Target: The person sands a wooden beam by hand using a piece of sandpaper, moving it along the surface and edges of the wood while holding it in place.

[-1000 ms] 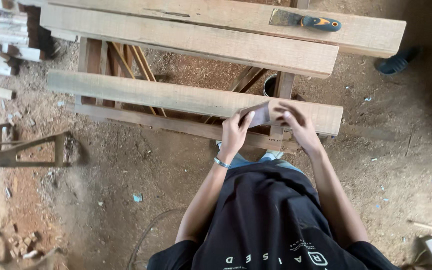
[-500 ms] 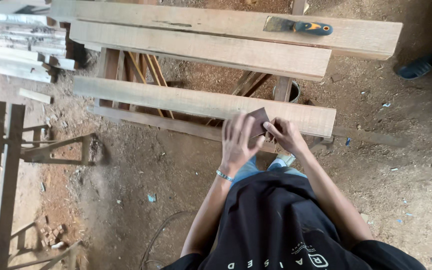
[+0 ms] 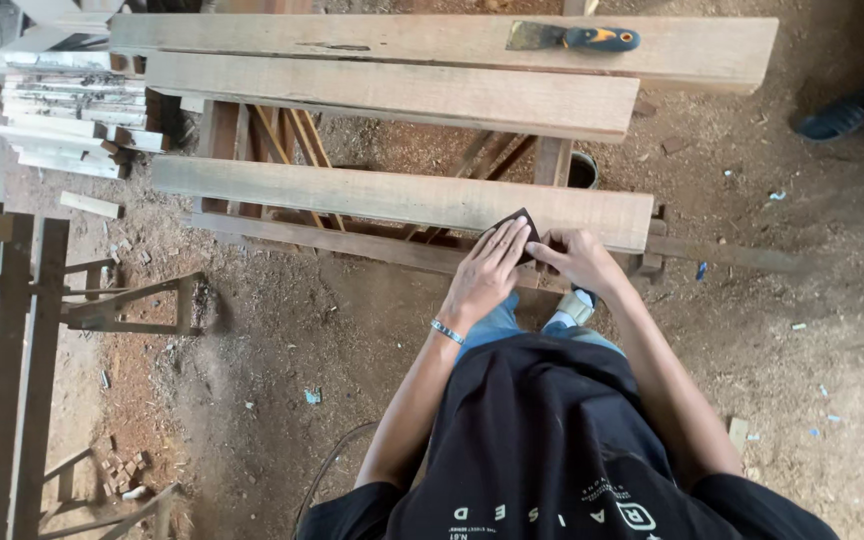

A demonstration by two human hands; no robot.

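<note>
i am pressing a dark sheet of sandpaper (image 3: pixel 520 226) against the near edge of the nearest plank (image 3: pixel 402 198), toward its right end. the sheet is lying partly on the plank's top face and is folding over the edge toward me. my left hand (image 3: pixel 489 272) is lying flat on it, fingers together and stretched, pinning it down rather than curling round it. my right hand (image 3: pixel 577 262) is just beside, fingertips pinching the sheet's right corner; the thumb side is hidden, so the exact grip is hard to read.

step in hand, as i am judging it: sanding the plank's edge, near the right end. most of the length to the left is looking unworked, though the surface is too small to read for certain. the next stroke is calling for even downward pressure and a slide along the grain, keeping the sheet wrapped on the edge.

outward: two more planks (image 3: pixel 392 90) are lying across the same wooden frame farther off. a putty knife (image 3: pixel 572 38) with a blue and orange handle is resting on the farthest one, well apart from my hands. sawdust is covering the dirt floor (image 3: pixel 262 330).
</note>
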